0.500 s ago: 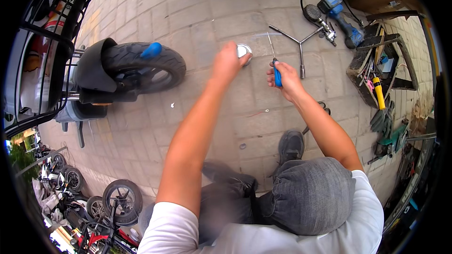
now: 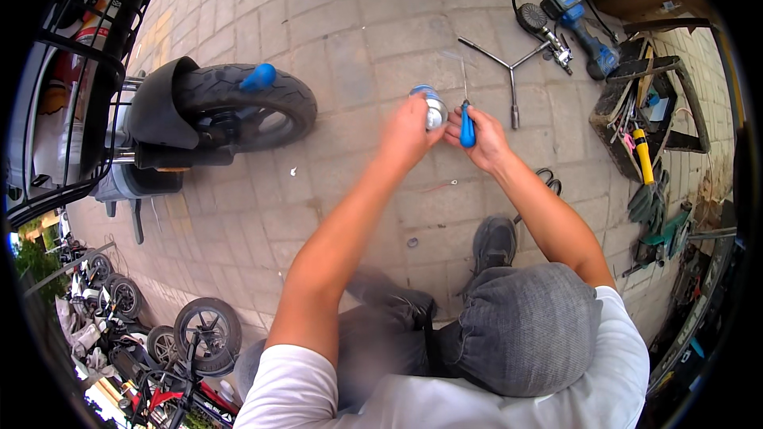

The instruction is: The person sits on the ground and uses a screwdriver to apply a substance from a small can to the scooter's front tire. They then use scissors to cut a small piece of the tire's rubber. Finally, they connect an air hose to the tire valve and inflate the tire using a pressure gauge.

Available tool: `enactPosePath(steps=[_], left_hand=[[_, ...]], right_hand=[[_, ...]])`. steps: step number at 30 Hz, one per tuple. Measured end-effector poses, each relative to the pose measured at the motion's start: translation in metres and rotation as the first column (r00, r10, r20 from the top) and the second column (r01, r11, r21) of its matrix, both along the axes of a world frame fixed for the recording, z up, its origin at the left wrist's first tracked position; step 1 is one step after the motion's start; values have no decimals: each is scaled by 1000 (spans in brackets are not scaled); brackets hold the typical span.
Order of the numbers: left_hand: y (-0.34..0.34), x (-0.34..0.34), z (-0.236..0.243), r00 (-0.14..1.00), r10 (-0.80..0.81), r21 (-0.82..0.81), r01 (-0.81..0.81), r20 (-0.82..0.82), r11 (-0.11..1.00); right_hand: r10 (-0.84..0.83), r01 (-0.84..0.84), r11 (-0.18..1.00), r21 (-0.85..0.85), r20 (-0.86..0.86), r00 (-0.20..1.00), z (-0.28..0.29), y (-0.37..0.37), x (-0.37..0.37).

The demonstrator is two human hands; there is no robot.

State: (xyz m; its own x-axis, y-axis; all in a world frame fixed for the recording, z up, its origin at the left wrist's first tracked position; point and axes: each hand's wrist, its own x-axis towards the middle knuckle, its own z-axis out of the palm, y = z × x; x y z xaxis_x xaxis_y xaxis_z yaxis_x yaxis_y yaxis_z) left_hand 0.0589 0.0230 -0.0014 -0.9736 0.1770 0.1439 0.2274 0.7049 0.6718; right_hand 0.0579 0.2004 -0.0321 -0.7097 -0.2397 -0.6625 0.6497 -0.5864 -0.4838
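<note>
My left hand [image 2: 407,132] is closed round a small round tin [image 2: 434,114] with a silvery face and a blue side. Right beside it, my right hand [image 2: 483,141] grips an awl-like tool [image 2: 467,125] by its blue handle. The tool's thin metal shaft points away from me, and its far tip is hard to make out. To the left, a scooter wheel with a black tyre [image 2: 294,102] lies over on its side. A similar blue handle [image 2: 259,77] sticks out of that tyre's tread.
Beyond my right hand lie a three-armed wrench [image 2: 511,71], a tyre inflator with a gauge [image 2: 532,17] and a blue cordless power tool [image 2: 584,32]. A tool box [image 2: 691,107] stands at right. Scissors [image 2: 548,181] lie by my shoe [image 2: 494,243].
My left hand has moved right and nearer with the tin, which is now tilted, its blue side showing. The right hand has shifted little and still holds the tool.
</note>
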Motion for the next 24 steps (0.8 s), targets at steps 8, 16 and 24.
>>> enactPosePath(steps=[8, 16, 24], left_hand=[[10, 43, -18, 944, -291, -219, 255, -153, 942], [7, 54, -26, 916, -347, -262, 291, -203, 920], [7, 4, -9, 988, 38, 210, -69, 148, 975]], right_hand=[[44, -50, 994, 100, 67, 997, -10, 11, 30], [52, -59, 994, 91, 70, 996, -27, 10, 35], [52, -49, 995, 82, -37, 998, 0, 10, 6]])
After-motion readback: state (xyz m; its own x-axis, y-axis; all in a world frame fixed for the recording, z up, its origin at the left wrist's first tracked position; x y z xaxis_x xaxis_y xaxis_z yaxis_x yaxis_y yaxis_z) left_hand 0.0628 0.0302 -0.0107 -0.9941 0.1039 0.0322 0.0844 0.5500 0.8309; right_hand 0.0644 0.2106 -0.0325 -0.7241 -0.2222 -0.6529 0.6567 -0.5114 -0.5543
